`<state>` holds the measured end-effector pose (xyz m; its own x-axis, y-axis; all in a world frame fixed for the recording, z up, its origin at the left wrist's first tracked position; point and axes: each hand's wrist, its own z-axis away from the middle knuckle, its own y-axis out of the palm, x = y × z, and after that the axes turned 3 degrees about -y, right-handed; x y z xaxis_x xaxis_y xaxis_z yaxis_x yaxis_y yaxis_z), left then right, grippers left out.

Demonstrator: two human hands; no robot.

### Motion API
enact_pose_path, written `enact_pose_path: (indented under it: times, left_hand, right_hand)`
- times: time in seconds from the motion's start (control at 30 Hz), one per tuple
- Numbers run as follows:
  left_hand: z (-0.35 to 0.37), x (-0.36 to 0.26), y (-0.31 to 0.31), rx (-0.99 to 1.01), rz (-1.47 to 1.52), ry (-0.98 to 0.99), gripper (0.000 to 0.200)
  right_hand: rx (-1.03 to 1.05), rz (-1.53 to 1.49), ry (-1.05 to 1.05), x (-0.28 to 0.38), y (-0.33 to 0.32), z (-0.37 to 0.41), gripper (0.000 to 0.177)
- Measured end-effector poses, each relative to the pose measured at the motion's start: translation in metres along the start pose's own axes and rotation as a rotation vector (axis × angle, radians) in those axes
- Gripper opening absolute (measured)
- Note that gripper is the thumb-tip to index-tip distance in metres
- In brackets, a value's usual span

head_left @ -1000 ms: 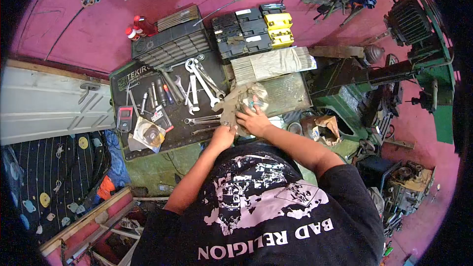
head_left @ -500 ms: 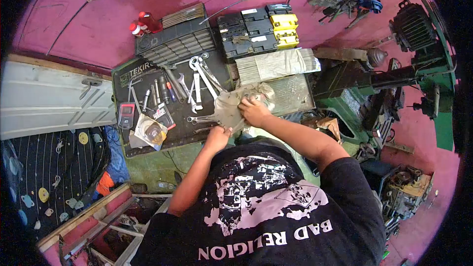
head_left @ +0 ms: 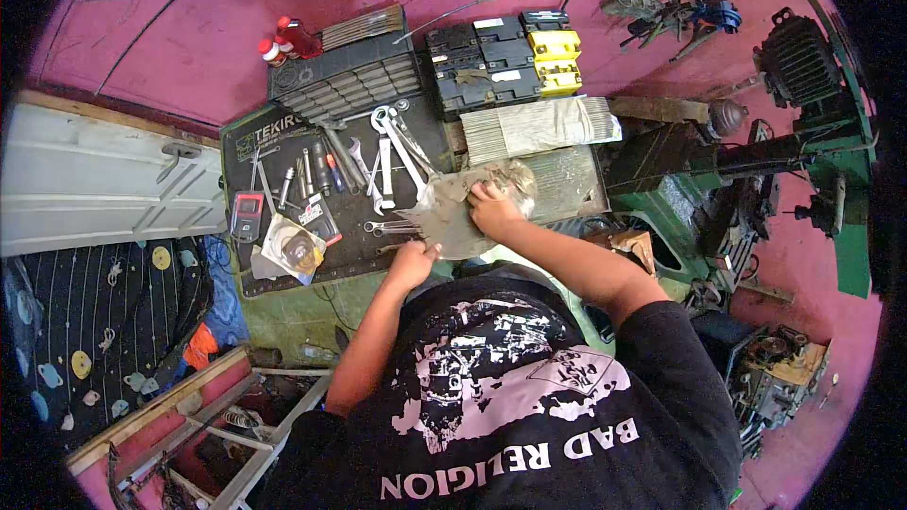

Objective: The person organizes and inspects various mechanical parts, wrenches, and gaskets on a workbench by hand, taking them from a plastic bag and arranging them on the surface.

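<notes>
A dirty grey-beige rag lies spread over the front right part of the black tool mat, bunched up at its far right end. My left hand is closed on the rag's near left corner, thumb and fingers pinched together. Resting on the right part of the rag, my right hand has its fingers curled into the cloth. Combination wrenches lie just beyond the rag's left side, and smaller wrenches poke out beside its left edge.
On the black mat are sockets, a red meter and a packaged round part. Behind stand a drawer organizer, batteries and red bottles. Bundled rods lie at right, near a green machine.
The rag is spread wider and flatter, reaching farther toward my body. My right hand has shifted slightly right on it, while my left hand keeps hold of the corner.
</notes>
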<state>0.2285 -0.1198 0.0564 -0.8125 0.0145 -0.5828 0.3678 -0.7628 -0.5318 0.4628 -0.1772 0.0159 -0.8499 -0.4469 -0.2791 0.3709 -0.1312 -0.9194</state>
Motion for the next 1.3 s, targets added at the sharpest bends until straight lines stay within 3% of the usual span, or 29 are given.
enact_pose_path:
  times: [0.13, 0.23, 0.3, 0.33, 0.43, 0.53, 0.63, 0.7, 0.73, 0.77, 0.93, 1.07, 1.13, 1.23, 1.3]
  left_hand:
    - [0.011, -0.037, -0.006, -0.016, 0.101, 0.049, 0.040]
    - [0.001, -0.035, -0.002, -0.062, 0.203, 0.075, 0.038]
    - [-0.004, -0.032, -0.001, -0.080, 0.178, 0.137, 0.040]
    - [-0.008, -0.031, 0.001, -0.080, 0.181, 0.137, 0.040]
    - [-0.008, -0.039, 0.003, -0.063, 0.036, 0.226, 0.042]
    - [-0.004, -0.054, 0.006, -0.068, -0.074, 0.276, 0.043]
    - [-0.002, -0.063, 0.002, -0.057, -0.127, 0.186, 0.049]
    - [-0.007, -0.071, -0.008, -0.279, -0.161, 0.024, 0.058]
    - [-0.021, -0.066, -0.011, -0.366, 0.027, 0.063, 0.065]
    - [-0.033, -0.063, -0.010, -0.522, 0.016, 0.024, 0.062]
    - [-0.072, -0.071, -0.032, -0.541, 0.123, 0.122, 0.044]
    - [-0.062, -0.071, -0.037, -0.637, 0.197, 0.131, 0.044]
    - [-0.057, -0.062, -0.039, -0.639, 0.257, 0.105, 0.044]
    - [-0.064, -0.048, -0.039, -0.654, 0.274, 0.053, 0.044]
    - [-0.065, -0.042, -0.037, -0.643, 0.289, 0.040, 0.044]
  right_hand:
    - [0.107, 0.109, -0.010, 0.009, -0.003, -0.008, 0.027]
    - [-0.021, -0.099, 0.008, -0.012, -0.019, 0.009, 0.024]
    - [-0.268, -0.499, 0.038, -0.025, -0.035, 0.022, 0.026]
    - [-0.246, -0.442, 0.135, -0.027, -0.039, 0.025, 0.035]
    - [-0.263, -0.397, 0.311, -0.029, -0.034, 0.023, 0.035]
    - [-0.091, -0.388, 0.312, -0.023, -0.028, 0.011, 0.044]
    - [0.041, -0.428, 0.299, -0.023, -0.034, 0.001, 0.052]
    - [0.124, -0.357, 0.222, -0.022, -0.031, -0.007, 0.052]
    - [0.141, -0.317, 0.176, -0.021, -0.032, -0.010, 0.053]
    - [0.142, -0.321, 0.176, -0.020, -0.032, -0.011, 0.053]
    - [0.142, -0.192, 0.075, -0.024, -0.036, -0.017, 0.053]
    - [0.199, -0.100, 0.022, -0.034, -0.049, -0.020, 0.052]
    - [0.333, -0.112, 0.044, -0.037, -0.051, -0.022, 0.053]
    - [0.244, -0.086, 0.010, -0.036, -0.046, -0.018, 0.049]
    - [0.309, -0.126, 0.012, -0.037, -0.049, -0.018, 0.048]
